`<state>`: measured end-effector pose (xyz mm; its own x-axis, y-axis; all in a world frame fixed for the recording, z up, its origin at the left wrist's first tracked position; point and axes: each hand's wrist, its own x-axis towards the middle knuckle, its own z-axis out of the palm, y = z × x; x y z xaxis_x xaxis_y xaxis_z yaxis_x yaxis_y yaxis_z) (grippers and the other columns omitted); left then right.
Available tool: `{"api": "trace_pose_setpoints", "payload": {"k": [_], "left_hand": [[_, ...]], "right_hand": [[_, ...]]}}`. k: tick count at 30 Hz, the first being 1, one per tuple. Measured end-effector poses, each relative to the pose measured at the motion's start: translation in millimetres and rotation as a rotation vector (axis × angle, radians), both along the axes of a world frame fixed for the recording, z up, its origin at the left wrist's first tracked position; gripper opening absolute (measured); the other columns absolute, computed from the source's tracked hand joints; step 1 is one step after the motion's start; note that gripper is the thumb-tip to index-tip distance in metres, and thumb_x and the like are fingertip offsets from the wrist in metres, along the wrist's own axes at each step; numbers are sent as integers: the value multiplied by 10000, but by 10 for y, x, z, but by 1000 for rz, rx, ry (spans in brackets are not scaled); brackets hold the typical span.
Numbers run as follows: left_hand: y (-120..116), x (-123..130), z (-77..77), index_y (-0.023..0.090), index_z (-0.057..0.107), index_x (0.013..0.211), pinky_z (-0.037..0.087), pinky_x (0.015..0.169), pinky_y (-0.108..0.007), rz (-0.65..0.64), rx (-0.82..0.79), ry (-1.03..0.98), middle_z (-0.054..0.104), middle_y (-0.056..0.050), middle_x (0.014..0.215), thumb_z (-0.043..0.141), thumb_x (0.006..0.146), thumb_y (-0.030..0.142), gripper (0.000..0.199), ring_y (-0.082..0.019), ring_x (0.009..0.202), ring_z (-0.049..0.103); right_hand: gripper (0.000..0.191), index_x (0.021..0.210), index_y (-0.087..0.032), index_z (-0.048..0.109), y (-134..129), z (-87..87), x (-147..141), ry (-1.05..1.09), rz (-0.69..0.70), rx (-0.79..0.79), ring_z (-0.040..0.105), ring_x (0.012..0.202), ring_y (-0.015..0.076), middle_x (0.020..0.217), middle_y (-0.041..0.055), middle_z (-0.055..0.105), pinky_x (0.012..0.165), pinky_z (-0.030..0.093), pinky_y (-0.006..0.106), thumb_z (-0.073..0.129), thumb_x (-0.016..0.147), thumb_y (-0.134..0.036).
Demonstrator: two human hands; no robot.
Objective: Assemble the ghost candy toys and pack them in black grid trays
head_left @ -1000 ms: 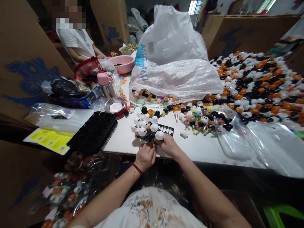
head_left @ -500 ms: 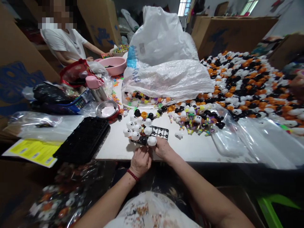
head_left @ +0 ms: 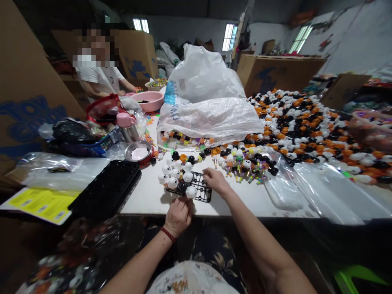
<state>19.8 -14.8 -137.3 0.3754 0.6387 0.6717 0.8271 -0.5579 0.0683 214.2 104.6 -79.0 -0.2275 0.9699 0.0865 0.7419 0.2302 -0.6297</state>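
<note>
A black grid tray [head_left: 204,195] lies tilted at the table's front edge, its left part covered by white skull-like heads [head_left: 174,173] and a black one. My left hand [head_left: 178,215] is closed at the tray's near edge, under the heads, gripping it. Above the tray's right end is my right hand [head_left: 216,180], fingers bent toward the grid; whether anything small is between them cannot be made out. Right of it lies a heap of small figures with colourful tubes [head_left: 245,168].
A stack of black trays [head_left: 105,190] lies left, beside a metal bowl [head_left: 139,152]. Clear plastic bags [head_left: 324,190] lie right. A large pile of orange, black and white heads [head_left: 300,122] fills the back right. Behind the pink basin [head_left: 148,101] stands a person [head_left: 102,79].
My right hand has moved off the nearest white head, up and right over the tray's grid. My left hand stays at the near edge. The camera view has tilted up.
</note>
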Motion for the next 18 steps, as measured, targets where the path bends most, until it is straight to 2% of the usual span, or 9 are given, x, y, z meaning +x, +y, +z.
{"api": "trace_pose_setpoints", "payload": {"k": [3,6,8,11,13,16,18], "left_hand": [[9,-1,-19,123,596,1146,520,792,-432,0,33,0,666,-135,1034,531,824,94,330,-278,962,584],[17,-5,-53,108,597,1145,520,807,-440,-2,55,5,665,-141,1047,527,823,91,330,-279,974,583],[18,-9,-76,99,596,1151,520,816,-441,-1,52,9,662,-146,1069,531,820,90,338,-283,992,579],[16,-14,-97,91,604,1146,523,799,-428,-2,30,16,662,-150,1065,550,813,90,337,-284,983,579],[16,-16,-98,89,602,1160,522,799,-430,-9,7,21,659,-153,1067,560,812,95,350,-286,980,577],[19,-18,-89,101,597,1185,515,838,-444,-23,-16,8,651,-154,1092,557,822,102,366,-288,1006,574],[23,-19,-83,116,600,1186,513,845,-442,-32,-22,-6,648,-149,1098,552,831,105,358,-283,1010,576]], "right_hand": [[273,1165,-111,566,365,94,187,-325,-232,78,586,1067,234,1155,154,641,868,423,292,538,921,-230],[238,1129,-90,552,587,105,244,-440,-286,44,607,994,242,1084,176,654,809,412,288,545,902,-163],[215,1111,-89,551,623,97,233,-445,-287,42,616,933,236,1030,173,664,776,403,291,495,904,-108],[215,1096,-99,556,517,105,227,-447,-291,91,593,955,251,1017,172,658,797,387,310,453,908,-106],[190,1038,-114,586,359,126,253,-409,-290,210,560,993,266,1010,163,654,841,373,328,462,897,-139],[182,930,-142,620,51,167,305,-208,-263,383,545,956,250,949,127,659,858,375,329,450,894,-194],[194,882,-162,629,-161,202,316,-18,-247,370,557,868,222,889,91,662,805,395,313,457,896,-250]]}}
